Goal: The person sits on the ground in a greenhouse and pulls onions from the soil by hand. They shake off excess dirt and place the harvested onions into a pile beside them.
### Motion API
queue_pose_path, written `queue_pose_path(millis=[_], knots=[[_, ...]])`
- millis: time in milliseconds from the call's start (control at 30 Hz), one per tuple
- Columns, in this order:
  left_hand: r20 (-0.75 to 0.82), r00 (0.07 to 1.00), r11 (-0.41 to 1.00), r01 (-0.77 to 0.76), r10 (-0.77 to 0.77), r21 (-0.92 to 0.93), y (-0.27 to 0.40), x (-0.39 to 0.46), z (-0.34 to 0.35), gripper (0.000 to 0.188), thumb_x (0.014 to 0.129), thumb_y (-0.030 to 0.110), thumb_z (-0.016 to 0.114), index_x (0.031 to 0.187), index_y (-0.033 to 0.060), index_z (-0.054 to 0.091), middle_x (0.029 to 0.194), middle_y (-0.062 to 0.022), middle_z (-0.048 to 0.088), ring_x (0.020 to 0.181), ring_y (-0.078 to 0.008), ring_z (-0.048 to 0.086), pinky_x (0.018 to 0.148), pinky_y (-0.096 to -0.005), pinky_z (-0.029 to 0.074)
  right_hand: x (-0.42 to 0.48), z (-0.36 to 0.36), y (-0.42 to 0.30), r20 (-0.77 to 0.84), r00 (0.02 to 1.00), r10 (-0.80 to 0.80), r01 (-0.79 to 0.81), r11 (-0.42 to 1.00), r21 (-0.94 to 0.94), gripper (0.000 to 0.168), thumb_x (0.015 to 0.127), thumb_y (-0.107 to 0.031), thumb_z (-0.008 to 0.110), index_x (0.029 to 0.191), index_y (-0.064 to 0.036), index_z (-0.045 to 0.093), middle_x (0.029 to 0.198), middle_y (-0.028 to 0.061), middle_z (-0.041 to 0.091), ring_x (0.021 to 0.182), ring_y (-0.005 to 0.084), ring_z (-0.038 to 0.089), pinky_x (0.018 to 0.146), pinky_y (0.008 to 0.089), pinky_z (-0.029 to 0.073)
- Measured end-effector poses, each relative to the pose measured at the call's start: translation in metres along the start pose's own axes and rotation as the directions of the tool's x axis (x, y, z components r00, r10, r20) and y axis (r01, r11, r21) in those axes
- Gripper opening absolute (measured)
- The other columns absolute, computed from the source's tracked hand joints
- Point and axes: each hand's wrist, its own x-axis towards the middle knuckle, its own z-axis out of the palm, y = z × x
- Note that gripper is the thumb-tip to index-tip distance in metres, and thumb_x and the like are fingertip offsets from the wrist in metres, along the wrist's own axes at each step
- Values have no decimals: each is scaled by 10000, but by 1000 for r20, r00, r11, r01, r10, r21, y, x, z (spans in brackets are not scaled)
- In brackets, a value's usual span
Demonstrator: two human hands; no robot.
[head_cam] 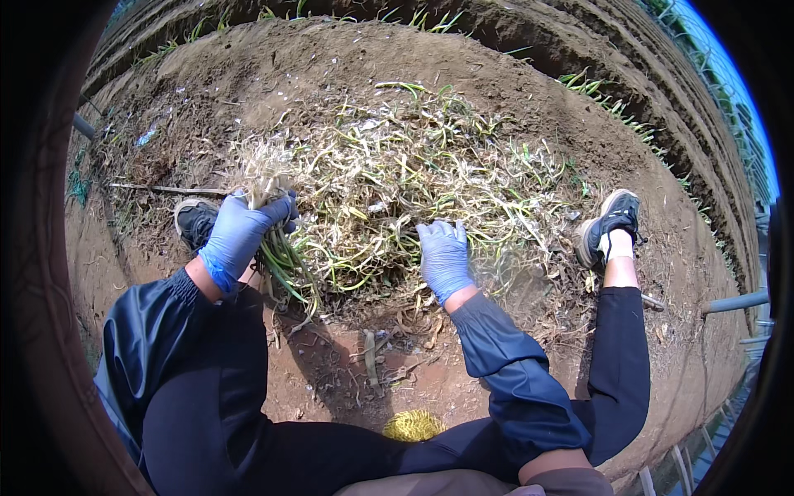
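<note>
My left hand [234, 232], in a blue disposable glove, grips a bunch of green onions [270, 185]. Their pale stems and hairy roots point up and away from me, and the green leaves hang down below my fist. To the right, my gloved right hand [444, 257] is at the near edge of a heap of stripped onion leaves and peelings [428, 180]. Its fingers bend downward, and whether anything is between them is hidden. The heap, a mix of dry straw-coloured and green strands, spreads over the soil between my feet.
My shoes [614, 223] flank the heap. A yellow mesh bag [414, 425] lies by my legs. A thin stick [167, 188] rests at left. Metal poles [737, 302] stand at right. Furrowed soil ridges with green shoots [595, 93] run beyond.
</note>
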Motion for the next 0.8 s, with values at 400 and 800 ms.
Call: queue_pose_path(millis=[400,800], knots=[[40,999,999,-15,13,49,-1,-1,-4,201,846,113,639,1018,22,589,768,-29,609,644,-116,586,588,-236,480,-112,-91,37,316,854,-413,350,906,239,308,756,-64,554,1056,-108,603,742,81,555,701,306,551,645,413,441],[42,998,999,-40,40,17,-5,-1,-2,187,851,115,630,1001,8,598,779,-26,616,651,-109,581,604,-238,486,-99,-98,44,111,963,247,-270,830,488,267,762,0,627,1025,-45,621,971,154,617,892,308,605,797,343,487]])
